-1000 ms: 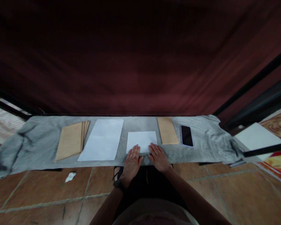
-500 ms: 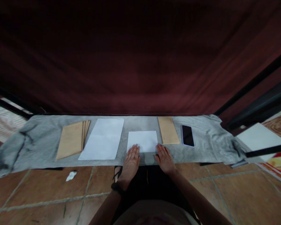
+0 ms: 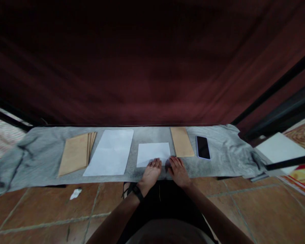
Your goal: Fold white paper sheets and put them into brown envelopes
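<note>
A smaller white sheet of paper, apparently folded, lies crosswise on the grey cloth before me. My left hand rests flat on its near edge, fingers stretched out and close together. At the sheet's near right corner, my right hand lies with its fingertips on the paper, fingers extended. Neither hand grips anything. To the left is a larger white sheet or stack of paper. A single brown envelope lies just beyond my right hand.
Several fanned brown envelopes lie at the left of the cloth-covered bench. A phone sits right of the single envelope. A dark red curtain hangs behind. Crumpled white scrap lies on the tiled floor.
My left hand has slid right along the sheet's near edge, from its left corner towards the middle. My right hand has stayed almost in place at the right corner.
</note>
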`<state>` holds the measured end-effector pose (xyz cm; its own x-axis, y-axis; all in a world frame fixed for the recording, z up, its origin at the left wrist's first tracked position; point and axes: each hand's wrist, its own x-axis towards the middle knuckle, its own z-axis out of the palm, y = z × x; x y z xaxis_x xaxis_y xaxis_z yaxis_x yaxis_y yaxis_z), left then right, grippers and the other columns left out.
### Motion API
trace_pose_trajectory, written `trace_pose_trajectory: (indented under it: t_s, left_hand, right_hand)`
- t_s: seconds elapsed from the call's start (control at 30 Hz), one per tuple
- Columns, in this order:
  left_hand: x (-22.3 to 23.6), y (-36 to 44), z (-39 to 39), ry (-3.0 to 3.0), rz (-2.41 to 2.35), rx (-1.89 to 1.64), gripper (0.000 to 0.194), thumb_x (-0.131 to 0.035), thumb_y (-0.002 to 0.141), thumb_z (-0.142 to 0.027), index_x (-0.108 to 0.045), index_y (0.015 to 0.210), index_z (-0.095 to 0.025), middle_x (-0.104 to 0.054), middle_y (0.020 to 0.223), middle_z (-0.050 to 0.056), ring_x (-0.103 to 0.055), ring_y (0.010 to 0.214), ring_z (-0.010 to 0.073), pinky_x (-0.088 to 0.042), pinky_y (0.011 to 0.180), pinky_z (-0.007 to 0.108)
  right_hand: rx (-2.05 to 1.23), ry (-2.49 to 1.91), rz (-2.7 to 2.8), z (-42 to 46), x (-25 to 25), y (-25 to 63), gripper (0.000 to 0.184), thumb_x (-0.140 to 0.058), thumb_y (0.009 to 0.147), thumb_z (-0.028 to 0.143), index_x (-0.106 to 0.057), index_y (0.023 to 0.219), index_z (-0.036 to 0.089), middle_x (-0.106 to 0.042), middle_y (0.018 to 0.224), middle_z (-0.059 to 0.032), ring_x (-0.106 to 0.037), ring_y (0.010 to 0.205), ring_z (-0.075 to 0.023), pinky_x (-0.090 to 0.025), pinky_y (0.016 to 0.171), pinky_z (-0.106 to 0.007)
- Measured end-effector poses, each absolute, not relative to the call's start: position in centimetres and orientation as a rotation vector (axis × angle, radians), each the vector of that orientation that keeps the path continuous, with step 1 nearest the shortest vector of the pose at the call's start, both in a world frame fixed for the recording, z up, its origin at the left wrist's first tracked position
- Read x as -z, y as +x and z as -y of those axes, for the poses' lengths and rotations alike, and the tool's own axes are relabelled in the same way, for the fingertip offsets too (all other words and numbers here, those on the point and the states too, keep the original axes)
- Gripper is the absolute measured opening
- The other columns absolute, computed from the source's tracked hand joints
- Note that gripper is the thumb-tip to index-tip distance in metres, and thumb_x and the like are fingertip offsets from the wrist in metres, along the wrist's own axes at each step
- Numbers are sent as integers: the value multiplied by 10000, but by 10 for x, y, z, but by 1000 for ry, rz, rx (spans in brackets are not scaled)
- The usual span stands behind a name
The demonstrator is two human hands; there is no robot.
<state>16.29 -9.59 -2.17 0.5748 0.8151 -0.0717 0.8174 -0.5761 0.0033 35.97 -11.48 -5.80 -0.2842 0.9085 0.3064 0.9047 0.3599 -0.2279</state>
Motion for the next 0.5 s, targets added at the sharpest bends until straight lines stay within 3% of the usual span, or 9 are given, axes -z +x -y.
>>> trace_pose_trajectory:
  t_s: [0.5]
  left_hand:
    - [16,177,86,2847,-1391,92,464,-424,901,13,-563,1336,-67,-609,1359,226,-608,1229,295,-562,889,406]
  right_hand:
    - [-46,-1549,2407,100,40,361,412,-574,903,198,-607,1303,108,-621,1358,-165,-536,1299,-292,-331,1192,-464]
